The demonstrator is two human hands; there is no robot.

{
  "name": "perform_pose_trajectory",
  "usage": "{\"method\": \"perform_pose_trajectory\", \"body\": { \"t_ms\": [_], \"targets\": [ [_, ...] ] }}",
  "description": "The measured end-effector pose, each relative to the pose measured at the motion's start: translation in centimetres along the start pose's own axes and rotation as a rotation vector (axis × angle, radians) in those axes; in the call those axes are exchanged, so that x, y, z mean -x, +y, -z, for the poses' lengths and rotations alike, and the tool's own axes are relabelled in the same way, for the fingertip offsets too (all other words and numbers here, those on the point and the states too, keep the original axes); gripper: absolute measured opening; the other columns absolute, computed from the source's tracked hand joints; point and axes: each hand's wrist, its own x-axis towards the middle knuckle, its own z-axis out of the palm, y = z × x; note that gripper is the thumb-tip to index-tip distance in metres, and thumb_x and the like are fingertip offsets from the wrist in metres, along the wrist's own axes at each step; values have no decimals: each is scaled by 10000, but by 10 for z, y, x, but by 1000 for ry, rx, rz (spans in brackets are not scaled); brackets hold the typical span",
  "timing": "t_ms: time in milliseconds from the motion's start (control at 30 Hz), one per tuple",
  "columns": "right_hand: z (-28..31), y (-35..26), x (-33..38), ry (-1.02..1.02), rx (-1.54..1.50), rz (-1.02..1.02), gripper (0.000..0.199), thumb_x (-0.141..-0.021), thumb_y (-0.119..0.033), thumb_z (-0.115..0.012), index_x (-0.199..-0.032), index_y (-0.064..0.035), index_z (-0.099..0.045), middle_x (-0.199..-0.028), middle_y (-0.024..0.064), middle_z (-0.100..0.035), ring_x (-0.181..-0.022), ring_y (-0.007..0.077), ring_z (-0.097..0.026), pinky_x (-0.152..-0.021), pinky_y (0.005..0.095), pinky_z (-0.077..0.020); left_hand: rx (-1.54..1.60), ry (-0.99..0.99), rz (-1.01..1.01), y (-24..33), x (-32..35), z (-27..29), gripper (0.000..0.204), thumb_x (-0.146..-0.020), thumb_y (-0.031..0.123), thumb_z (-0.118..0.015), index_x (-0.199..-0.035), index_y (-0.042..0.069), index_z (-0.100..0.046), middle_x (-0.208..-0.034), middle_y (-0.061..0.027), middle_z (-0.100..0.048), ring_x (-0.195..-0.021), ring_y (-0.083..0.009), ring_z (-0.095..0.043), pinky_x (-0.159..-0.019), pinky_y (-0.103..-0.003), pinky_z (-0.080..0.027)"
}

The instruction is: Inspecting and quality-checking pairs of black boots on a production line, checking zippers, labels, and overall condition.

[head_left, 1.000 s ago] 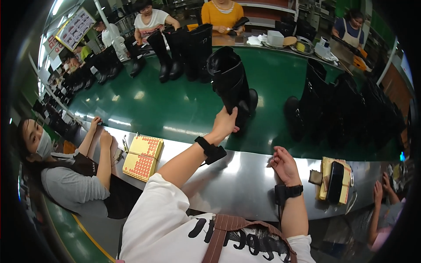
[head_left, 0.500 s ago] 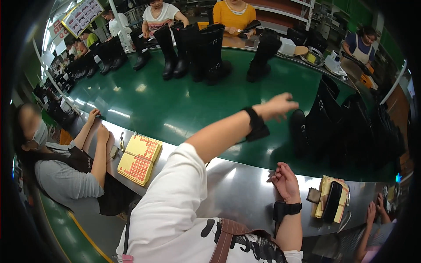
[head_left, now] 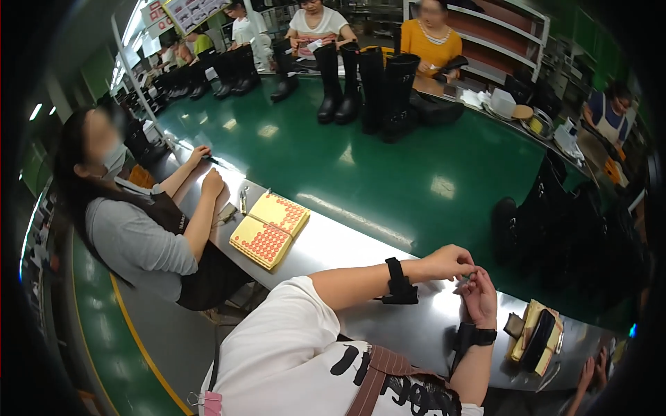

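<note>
My left hand (head_left: 449, 263) and my right hand (head_left: 480, 297) meet above the near edge of the green work surface, beside the metal ledge. Their fingertips are pinched together and touch. Whatever lies between them, if anything, is too small to make out. Each wrist wears a black strap with a small dark box. Nearest to my hands, to the right, a group of black boots (head_left: 541, 208) stands on the green surface. Their dark shapes run together at the far right.
Stacks of yellow cards with red dots (head_left: 270, 229) lie on the metal ledge (head_left: 333, 243); a black case (head_left: 539, 340) rests on the right-hand one. Across stand tall black boots (head_left: 399, 97) and one lying boot (head_left: 440, 111). A seated co-worker (head_left: 139, 229) is at left.
My left hand has drawn back from over the green surface to meet my right hand. The far boot that stood alone now lies on its side. The view has turned left.
</note>
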Motion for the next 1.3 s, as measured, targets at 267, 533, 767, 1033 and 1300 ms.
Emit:
{"method": "perform_pose_trajectory", "body": {
  "t_ms": [267, 533, 767, 1033, 1300],
  "targets": [
    [-10, 4, 7, 58, 48, 88, 177, -1005, -140, -487, -1149, -69, -561, -840, -10, -552, -711, 63, -517, -660, 233, -456, 102, 13, 73, -15, 56, -7, 252, -939, 263, -597, -1019, 31, -650, -881, -39, -651, -779, -119, -627, -664, -254, -517],
    [-54, -64, 37, 231, 758, 729, 198, -857, -139, -717, -1019, -44, -656, -887, -26, -629, -758, 51, -556, -697, 200, -456, 202, 22, 345, -35, 83, 0, 301, -956, 277, -599, -1100, 15, -635, -963, -91, -662, -817, -149, -664, -713, -255, -550],
    [-10, -209, 16, 997, 1118, 941, 657, -750, -397, -790, -1205, -11, -517, -1134, 140, -583, -1038, 250, -593, -877, 357, -490, 190, -64, 219, -27, 74, 2, 283, -965, 247, -593, -1123, 15, -630, -973, -74, -667, -852, -133, -652, -759, -262, -540],
    [10, -197, -58, 765, 1297, 541, 532, -894, -395, -567, -1323, -83, -528, -1194, 255, -616, -1132, 394, -580, -955, 442, -461, -58, 109, -9, 2, 0, 4, 874, -778, 368, -799, -1437, 12, -347, -1367, -237, -448, -1206, -295, -520, -930, -366, -488],
    [-69, -75, -41, 459, 1455, 822, 442, -883, -174, -568, -1320, -124, -521, -1211, 213, -604, -1088, 392, -585, -928, 452, -482, 112, 422, -422, 49, -112, -29, 638, -764, 238, -827, -1234, -64, -518, -1167, -151, -616, -1038, -203, -600, -908, -338, -483]
  ]
}}
